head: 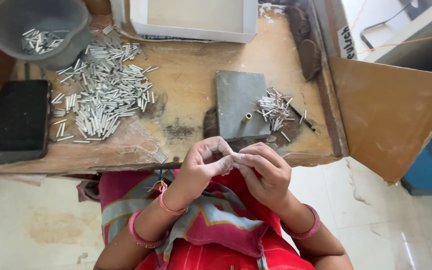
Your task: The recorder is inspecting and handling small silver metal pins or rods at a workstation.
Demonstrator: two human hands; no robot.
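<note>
Left hand [203,162], right hand [263,172] meet fingertip to fingertip at near bench edge [126,162], pinching something too small to identify; metal tube pile [103,95] far left, within reach.

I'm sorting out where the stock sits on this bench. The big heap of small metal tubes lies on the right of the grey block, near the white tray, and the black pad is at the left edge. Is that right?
Not quite. In the head view the big heap of metal tubes lies left of the grey block, beside the grey bowl; only a small cluster sits at the block's right. The black pad is at the left edge, as you said.
</note>
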